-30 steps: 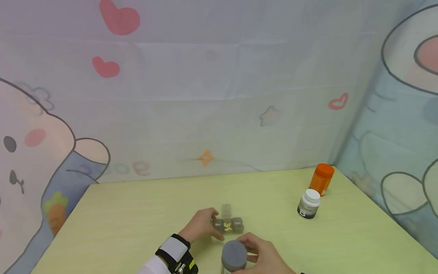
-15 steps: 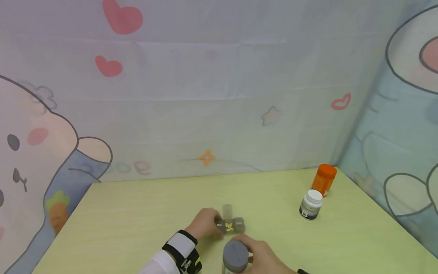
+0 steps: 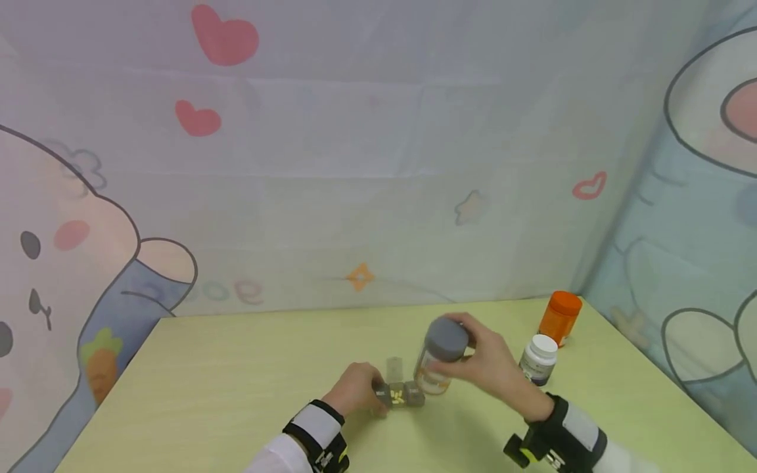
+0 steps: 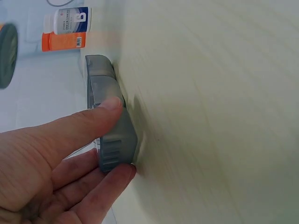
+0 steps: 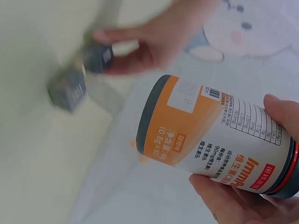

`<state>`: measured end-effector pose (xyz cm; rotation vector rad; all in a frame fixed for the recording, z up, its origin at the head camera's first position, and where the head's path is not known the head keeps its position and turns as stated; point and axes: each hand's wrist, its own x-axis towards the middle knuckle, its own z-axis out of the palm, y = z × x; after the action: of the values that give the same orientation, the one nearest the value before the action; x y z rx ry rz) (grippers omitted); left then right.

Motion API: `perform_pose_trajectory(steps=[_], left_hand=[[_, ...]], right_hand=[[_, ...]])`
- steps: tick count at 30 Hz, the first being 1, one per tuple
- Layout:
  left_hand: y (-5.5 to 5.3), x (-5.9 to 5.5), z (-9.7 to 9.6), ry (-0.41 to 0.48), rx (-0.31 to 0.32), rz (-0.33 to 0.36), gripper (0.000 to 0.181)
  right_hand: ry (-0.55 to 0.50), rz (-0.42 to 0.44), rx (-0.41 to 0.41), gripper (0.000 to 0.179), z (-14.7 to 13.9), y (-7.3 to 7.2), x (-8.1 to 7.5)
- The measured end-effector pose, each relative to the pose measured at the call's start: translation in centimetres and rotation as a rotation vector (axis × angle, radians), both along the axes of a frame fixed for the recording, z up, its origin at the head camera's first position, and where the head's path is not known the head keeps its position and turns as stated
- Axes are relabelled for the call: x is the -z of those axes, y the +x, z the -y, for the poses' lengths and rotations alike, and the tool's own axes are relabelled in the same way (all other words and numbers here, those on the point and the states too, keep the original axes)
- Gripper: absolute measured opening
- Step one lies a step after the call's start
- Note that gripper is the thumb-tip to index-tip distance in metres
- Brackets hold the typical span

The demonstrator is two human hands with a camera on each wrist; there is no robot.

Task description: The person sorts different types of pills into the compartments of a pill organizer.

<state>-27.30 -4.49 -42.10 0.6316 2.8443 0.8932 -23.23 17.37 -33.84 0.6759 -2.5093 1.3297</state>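
Observation:
My left hand [image 3: 355,391] grips the left end of a small grey pill organizer [image 3: 414,394] on the table. Its middle compartment's clear lid [image 3: 394,369] is flipped back, and pale yellow pills [image 3: 397,395] lie inside. In the left wrist view, the thumb lies on top of the organizer [image 4: 106,88] and fingers lie at its end. My right hand [image 3: 493,364] holds a supplement bottle [image 3: 430,378] by its grey-capped end, tilted and raised just right of the organizer. The right wrist view shows the bottle's [image 5: 210,135] orange and white label, fingers round its cap end.
A white pill bottle [image 3: 539,360] stands at the right, partly behind my right forearm. Behind it is an orange bottle [image 3: 558,318] near the table's back right corner. A printed cloth backdrop [image 3: 378,164] rises behind the yellowish table [image 3: 236,368].
My right hand has lifted the grey-capped bottle from the table's front and carried it forward and right, beside the organizer. My left hand has closed in on the organizer's left end.

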Motion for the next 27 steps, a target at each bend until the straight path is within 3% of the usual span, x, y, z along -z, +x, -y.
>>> perform_pose_trajectory(steps=[5, 11, 19, 27], left_hand=[[0.0, -0.1, -0.1, 0.03, -0.005, 0.028, 0.032], [-0.1, 0.1, -0.2, 0.038, 0.004, 0.019, 0.031], [-0.2, 0.1, -0.7, 0.048, 0.004, 0.021, 0.03], [0.0, 0.0, -0.8, 0.054, 0.001, 0.034, 0.031]], right_hand=[[0.059, -0.033, 0.104, 0.062, -2.2, -3.3, -2.5], [0.081, 0.041, 0.186, 0.068, -4.9, -6.7, -3.2], [0.083, 0.1, 0.332, 0.075, -8.2, -9.9, -2.1], [0.128, 0.125, 0.433, 0.071, -9.7, -11.6, 0.2]])
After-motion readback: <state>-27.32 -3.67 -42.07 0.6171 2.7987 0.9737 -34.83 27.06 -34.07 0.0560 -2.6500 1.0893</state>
